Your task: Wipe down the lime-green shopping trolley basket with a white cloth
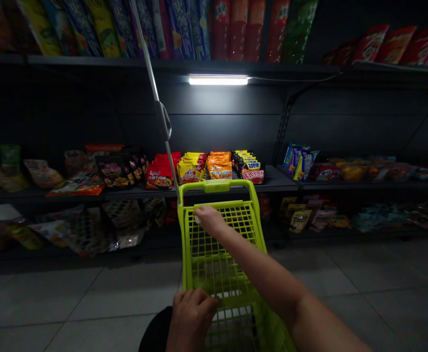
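Observation:
A lime-green plastic shopping cart (257,215) with grid walls stands in front of me, its raised handle frame at the far end. My left hand (194,315) is at the near left of the cart, fingers curled over its edge. Stretched across the cart, my right hand (209,220) is closed at the upper bar of the far grid panel. Its fingertips are partly hidden, and a small pale spot shows beside them. A thin metal pole (148,63) with a clip rises from the cart's left corner.
Just behind the cart, a dark shelf (276,180) carries rows of red packets (160,172), yellow packets (191,167), orange packets (219,165) and black packets (249,167). A lit tube lamp (218,80) hangs above. Bagged snacks (126,215) lie on the lower shelf. Tiled floor (85,288) surrounds the cart.

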The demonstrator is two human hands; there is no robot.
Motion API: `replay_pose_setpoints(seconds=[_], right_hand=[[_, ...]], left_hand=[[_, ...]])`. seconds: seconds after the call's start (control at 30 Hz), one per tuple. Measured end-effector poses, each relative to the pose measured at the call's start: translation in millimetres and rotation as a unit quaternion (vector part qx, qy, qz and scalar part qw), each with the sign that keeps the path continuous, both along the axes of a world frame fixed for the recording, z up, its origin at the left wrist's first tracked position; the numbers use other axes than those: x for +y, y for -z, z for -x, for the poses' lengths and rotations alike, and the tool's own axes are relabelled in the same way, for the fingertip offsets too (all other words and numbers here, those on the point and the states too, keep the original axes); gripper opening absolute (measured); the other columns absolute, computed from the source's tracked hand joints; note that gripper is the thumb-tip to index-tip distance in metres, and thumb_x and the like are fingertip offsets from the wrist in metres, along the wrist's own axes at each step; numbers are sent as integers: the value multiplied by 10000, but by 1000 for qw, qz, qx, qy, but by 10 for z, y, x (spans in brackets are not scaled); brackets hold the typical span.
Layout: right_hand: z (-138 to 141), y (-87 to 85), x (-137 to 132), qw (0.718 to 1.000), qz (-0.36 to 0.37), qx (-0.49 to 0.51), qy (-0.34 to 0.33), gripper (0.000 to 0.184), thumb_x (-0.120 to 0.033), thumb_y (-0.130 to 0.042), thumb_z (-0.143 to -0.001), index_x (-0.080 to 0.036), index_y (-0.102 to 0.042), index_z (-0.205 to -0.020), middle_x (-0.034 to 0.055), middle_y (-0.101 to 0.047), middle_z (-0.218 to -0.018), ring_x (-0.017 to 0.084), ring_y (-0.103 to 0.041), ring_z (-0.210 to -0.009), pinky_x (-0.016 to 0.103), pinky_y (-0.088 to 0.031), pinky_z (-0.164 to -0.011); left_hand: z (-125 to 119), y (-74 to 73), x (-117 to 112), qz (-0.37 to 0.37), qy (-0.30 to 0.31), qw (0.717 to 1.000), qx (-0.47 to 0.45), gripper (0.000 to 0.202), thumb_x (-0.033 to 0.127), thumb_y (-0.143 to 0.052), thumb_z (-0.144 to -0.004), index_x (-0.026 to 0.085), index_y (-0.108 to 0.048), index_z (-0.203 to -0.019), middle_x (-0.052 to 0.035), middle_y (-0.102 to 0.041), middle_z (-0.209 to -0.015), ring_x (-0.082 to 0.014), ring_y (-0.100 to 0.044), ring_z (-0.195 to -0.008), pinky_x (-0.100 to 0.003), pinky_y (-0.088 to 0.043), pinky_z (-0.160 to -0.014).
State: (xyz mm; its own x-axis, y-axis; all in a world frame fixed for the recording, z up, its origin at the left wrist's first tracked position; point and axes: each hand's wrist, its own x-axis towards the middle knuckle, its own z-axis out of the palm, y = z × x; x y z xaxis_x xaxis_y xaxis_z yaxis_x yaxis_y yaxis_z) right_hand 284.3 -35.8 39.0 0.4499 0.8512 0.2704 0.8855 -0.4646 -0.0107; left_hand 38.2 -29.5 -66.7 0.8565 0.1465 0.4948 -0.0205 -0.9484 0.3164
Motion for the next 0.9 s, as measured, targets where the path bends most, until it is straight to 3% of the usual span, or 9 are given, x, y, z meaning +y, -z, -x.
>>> replay_pose_setpoints(seconds=[0.07,0.17,0.3,0.37,0.47,0.6,0.7,0.8,0.9], right_hand=[[86,32,97,998,3,4,-56,219,-214,-552,-978,-302,-673,-1138,6,-646,-1190,175,-565,-1049,234,-431,-851],[-120,42,-275,998,0,9,-55,221,-212,-569,-968,-279,-716,-1120,35,-626,-1205,185,-555,-1051,247,-426,-903],[-635,-35,-1125,995,-7,16,99,210,-200,-585,-945,-183,-748,-1078,116,-621,-1118,211,-579,-982,283,-449,-859],[-728,-75,-1293,985,-5,14,170,210,-183,-583,-933,-186,-746,-1065,119,-623,-1106,212,-586,-972,276,-452,-826],[-507,-62,-992,989,-9,22,147,238,-139,-544,-928,-160,-734,-1070,139,-634,-1077,219,-595,-940,289,-449,-808],[146,67,-200,998,-11,55,-25,259,-194,-606,-921,-257,-722,-1143,66,-661,-1114,185,-593,-984,243,-429,-838],[361,143,-64,992,-3,67,-105,228,-272,-645,-929,-340,-732,-1128,3,-663,-1170,168,-574,-1055,218,-412,-878],[95,147,-517,995,-2,70,-70,221,-214,-625,-927,-274,-761,-1090,56,-659,-1147,197,-567,-1031,262,-417,-898],[-354,68,-1187,996,13,58,73,227,-172,-602,-916,-217,-764,-1068,102,-649,-1083,213,-569,-972,285,-431,-857]], left_hand=[[26,-1,-9,1,-11,1000,10,263,122,-785,-789,360,-747,-894,58,-693,-767,-147,-639,-755,-348,-321,-771],[57,-19,-38,6,-22,1000,14,284,103,-781,-784,362,-744,-896,61,-689,-765,-149,-638,-766,-346,-316,-778],[59,-38,-56,11,-13,1000,1,238,113,-757,-809,337,-744,-887,47,-684,-764,-149,-630,-759,-347,-318,-777],[42,-37,-44,11,-1,1000,4,226,123,-752,-820,336,-745,-893,47,-684,-769,-146,-628,-763,-347,-316,-778],[6,-29,-12,12,5,1000,29,225,128,-750,-829,344,-749,-894,52,-690,-783,-142,-628,-781,-345,-308,-787],[-29,-47,25,-6,-2,997,73,193,172,-757,-844,357,-755,-899,50,-704,-825,-156,-628,-822,-346,-304,-798],[-28,-87,33,-17,-10,996,84,163,199,-761,-850,352,-758,-906,41,-713,-846,-170,-631,-844,-344,-306,-794],[-26,-111,39,3,-4,996,85,210,161,-754,-846,357,-755,-918,47,-707,-826,-162,-632,-831,-340,-306,-793],[-42,-97,53,24,11,996,81,214,161,-737,-858,364,-753,-925,51,-703,-823,-157,-632,-829,-346,-306,-811]])
